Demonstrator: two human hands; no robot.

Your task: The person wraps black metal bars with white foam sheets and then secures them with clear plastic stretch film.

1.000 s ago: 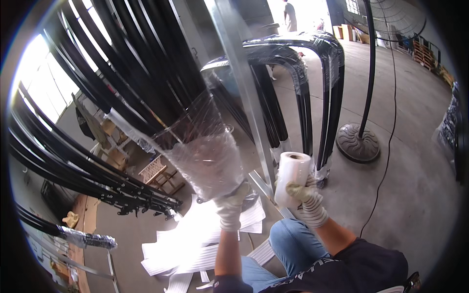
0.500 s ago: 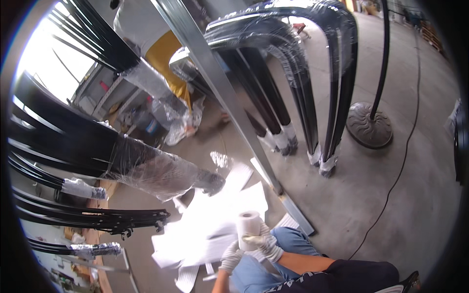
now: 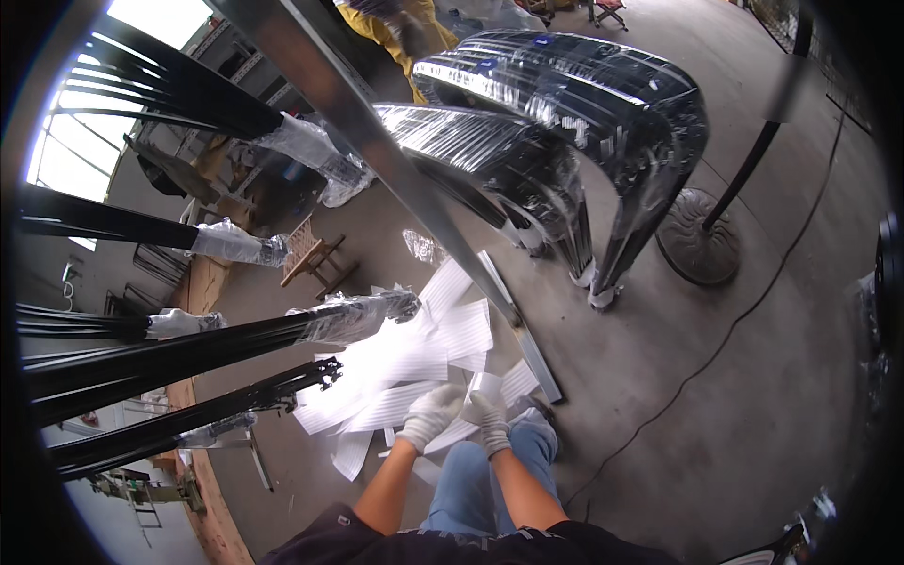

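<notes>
Clutching a small white cylindrical roll of plastic film (image 3: 486, 384) in the right hand (image 3: 490, 426), in a pale knitted glove, just above knees in blue denim (image 3: 461, 480). Holding the left hand (image 3: 432, 414), gloved alike, beside the roll with fingers curled; impossible to tell whether touching it or pinching loose film. Beyond, scattered across a grey concrete floor (image 3: 640, 377) beside a long silver metal bar (image 3: 539, 363), overlapping among white ribbed sheets (image 3: 372, 400). Reaching over those sheets, at the film-wrapped end of a long bundle of black tubes (image 3: 179, 353). Having left that end within the past second, drawing the left hand down to the roll; seemingly pausing the wrapping there, with attention judged to be on the film itself. Farther off, standing past the bar, in arched black bundles sheathed in shiny clear film (image 3: 612, 108), near a dark round base with wavy relief (image 3: 699, 237).
</notes>
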